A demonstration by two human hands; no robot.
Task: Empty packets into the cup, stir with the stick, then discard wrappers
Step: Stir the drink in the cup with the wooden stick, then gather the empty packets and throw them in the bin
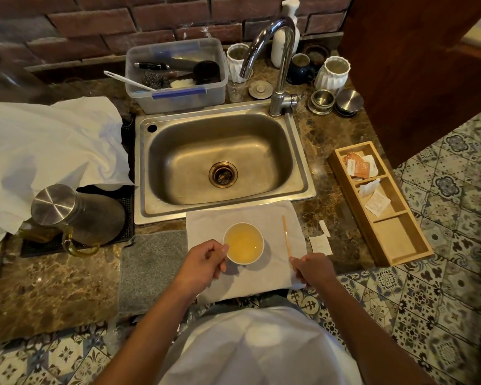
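Observation:
A white cup (243, 243) of pale yellow liquid stands on a white cloth (250, 218) at the counter's front edge. My left hand (206, 259) grips the cup's left side. To the cup's right a wooden stir stick (286, 234) lies on the cloth, and my right hand (311, 269) pinches its near end. An opened white wrapper (320, 243) and a small torn strip (324, 227) lie on the counter just right of the cloth. A wooden organiser box (395, 245) farther right holds packets (358, 166) in its far two compartments.
A steel sink (220, 159) with a tap (278, 65) sits behind the cloth. A grey mat (153, 268) lies to the left, next to a steel-lidded glass jug (75, 215). White crumpled fabric (45, 151) covers the far left. A plastic tub (175, 76) and jars line the back.

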